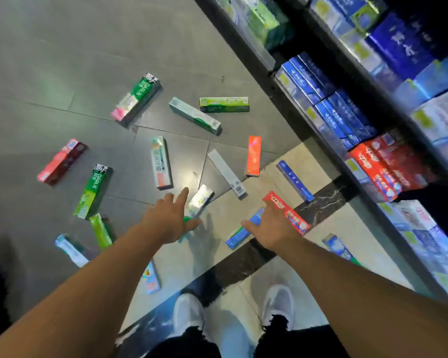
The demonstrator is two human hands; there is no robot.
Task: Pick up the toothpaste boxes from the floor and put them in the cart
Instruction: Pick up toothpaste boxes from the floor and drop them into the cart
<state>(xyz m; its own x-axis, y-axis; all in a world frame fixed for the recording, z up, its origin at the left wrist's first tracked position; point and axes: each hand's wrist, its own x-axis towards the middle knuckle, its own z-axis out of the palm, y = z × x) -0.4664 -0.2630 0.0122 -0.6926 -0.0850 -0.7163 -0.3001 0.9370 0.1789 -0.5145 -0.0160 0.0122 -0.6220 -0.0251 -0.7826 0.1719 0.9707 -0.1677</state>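
Both my arms reach down over the grey tiled floor (62,60), where the coloured cardboard toothpaste boxes (161,162) lie scattered. My left hand (167,218) spreads released above a green-and-white box (199,200). My right hand (272,228), fingers spread, rests across a blue box (234,237), beside a red box (286,211).

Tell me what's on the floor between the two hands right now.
In the head view, only bare tile with the hands' shadow lies between the left hand and right hand; the white-green box sits just beyond.
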